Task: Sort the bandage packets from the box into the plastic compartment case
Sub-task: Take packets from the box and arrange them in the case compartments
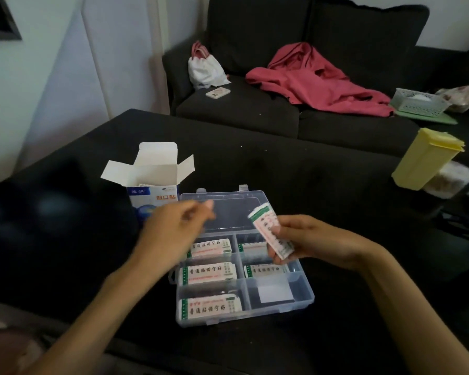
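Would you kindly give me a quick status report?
Right hand grips bandage packets; left hand blurred, apparently empty. Five compartments of case filled. Nothing in the way.

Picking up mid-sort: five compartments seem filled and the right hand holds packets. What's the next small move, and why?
Probably lower the right hand and lay its bandage packets into the near-right compartment, the only one of the case not showing printed packets. The left hand looks free.

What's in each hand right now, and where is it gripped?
Right hand grips a stack of bandage packets by its lower end. Left hand looks empty, though it is blurred.
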Motion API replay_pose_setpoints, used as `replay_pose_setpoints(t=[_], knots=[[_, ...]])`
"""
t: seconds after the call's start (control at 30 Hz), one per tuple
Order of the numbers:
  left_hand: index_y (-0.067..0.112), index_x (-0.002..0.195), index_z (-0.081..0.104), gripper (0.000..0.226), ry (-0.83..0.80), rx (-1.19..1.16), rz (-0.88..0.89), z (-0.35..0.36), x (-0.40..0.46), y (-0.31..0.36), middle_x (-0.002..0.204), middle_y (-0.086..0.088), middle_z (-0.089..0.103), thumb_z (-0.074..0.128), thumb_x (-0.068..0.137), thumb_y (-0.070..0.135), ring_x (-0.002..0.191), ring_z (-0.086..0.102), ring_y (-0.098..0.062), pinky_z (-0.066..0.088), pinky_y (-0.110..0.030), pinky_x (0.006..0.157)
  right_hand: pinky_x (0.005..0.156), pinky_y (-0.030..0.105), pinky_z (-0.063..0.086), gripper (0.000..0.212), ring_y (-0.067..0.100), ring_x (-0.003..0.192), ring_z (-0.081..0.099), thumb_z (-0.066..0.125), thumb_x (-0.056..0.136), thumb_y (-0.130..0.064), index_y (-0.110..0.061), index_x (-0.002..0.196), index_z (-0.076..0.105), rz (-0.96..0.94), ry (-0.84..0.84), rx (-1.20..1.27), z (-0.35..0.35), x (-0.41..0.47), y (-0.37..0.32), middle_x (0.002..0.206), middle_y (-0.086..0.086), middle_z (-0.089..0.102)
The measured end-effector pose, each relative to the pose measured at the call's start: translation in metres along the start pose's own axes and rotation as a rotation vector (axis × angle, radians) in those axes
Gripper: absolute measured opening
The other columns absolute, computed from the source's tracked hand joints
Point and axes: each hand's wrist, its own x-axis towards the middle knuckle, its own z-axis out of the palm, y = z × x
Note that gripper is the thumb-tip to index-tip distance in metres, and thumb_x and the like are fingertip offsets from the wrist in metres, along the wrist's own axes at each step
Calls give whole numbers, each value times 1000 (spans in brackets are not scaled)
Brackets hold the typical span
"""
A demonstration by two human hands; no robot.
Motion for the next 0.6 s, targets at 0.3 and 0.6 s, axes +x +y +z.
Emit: replay_pose_setpoints(t=[0.3,0.6], knots=[[31,99,64,22,-310,-424,-96,30,16,-1,95,8,70,65,86,13,81,69,-1,53,-15,63,60,16,51,21,6,66,65,46,96,-24,-12,97,64,-15,-7,-53,25,26,-1,76,0,69],[28,98,62,15,-94,-576,-222,35,24,-7,91,4,72,66,85,21,75,71,-6,55,-19,59,67,22,57,32,15,82,71,66,82,-9,-20,111,59,-371,309,72,19,37,10,92,3,72]])
